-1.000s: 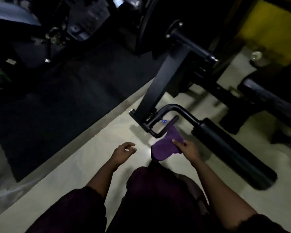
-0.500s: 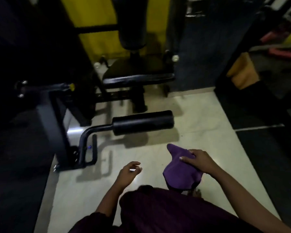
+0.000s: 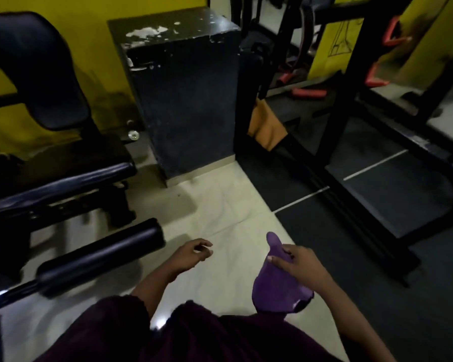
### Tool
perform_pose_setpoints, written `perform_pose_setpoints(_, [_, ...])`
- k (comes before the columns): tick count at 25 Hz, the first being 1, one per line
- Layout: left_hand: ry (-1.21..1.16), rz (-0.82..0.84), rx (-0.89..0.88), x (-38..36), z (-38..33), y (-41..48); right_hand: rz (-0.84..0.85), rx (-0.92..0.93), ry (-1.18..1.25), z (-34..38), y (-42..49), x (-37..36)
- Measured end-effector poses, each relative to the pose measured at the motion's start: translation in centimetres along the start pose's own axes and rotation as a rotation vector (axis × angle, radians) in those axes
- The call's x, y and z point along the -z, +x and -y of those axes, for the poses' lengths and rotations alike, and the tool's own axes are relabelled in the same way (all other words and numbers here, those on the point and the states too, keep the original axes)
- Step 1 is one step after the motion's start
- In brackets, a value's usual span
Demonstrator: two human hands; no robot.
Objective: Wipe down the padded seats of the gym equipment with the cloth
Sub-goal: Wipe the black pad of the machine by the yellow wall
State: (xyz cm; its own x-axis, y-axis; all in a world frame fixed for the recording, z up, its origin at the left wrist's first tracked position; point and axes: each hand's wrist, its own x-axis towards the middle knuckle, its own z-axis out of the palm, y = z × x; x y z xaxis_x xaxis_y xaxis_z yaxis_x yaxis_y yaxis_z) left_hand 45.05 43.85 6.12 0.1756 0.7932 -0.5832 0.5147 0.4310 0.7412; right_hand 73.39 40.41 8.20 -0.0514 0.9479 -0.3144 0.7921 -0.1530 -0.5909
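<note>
Right hand pinches the purple cloth between thumb and fingers at near right, the cloth draping below the palm clear of the floor, presumably ready for wiping; left hand hangs loosely curled, empty; padded seat sits far left, well apart, not yet touched.

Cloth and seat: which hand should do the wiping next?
Probably the right hand: it holds the cloth. The left hand holds nothing, its fingers loosely curled, though it is nearer the seat on the left.
</note>
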Motion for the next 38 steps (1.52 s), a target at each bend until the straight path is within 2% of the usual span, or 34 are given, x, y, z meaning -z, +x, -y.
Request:
perform_pose_setpoints(5, [0.126, 0.045, -0.015, -0.4, -3.9, 6.9, 0.012, 0.004, 0.052, -3.8, 6.4, 4.8])
perform_pose_setpoints(8, [0.097, -0.033, 0.032, 2.3, -4.5, 11.5, 0.07, 0.07, 0.055, -2.2, 14.0, 6.5])
perform_pose_setpoints(12, [-0.082, -0.184, 0.113, 7.8, -6.2, 17.6, 0.174, 0.206, 0.009, 3.0, 26.3, 8.1])
perform_pose_setpoints(18, [-0.334, -0.476, 0.179, 18.5, -10.8, 22.6, 0.388, 0.535, -0.224, 17.6, 42.8, 10.3])
perform_pose_setpoints(22, [-0.473, -0.773, 0.122, 24.3, -10.2, 20.7, 0.582, 0.716, -0.116, 29.5, 48.4, 9.4])
perform_pose_setpoints(27, [-0.545, -1.148, 0.123, 31.4, -8.4, 18.8, 1.016, 0.727, 0.258, 44.5, 53.6, 4.3])
perform_pose_setpoints(32, [-0.695, -1.424, 0.242, 37.9, -9.5, 17.5, 1.291, 0.601, 0.368, 54.8, 56.1, -3.0])
perform_pose_setpoints(34, [-0.848, -1.586, 0.27, 39.7, -9.5, 16.9, 1.382, 0.593, 0.353, 58.6, 56.4, -5.6])
perform_pose_setpoints(36, [-1.104, -1.69, 0.31, 40.9, -9.4, 16.2, 1.441, 0.604, 0.341, 61.5, 55.7, -7.9])
perform_pose_setpoints(38, [-1.247, -1.648, 0.391, 42.0, -9.4, 15.4, 1.467, 0.624, 0.354, 63.6, 54.6, -9.4])
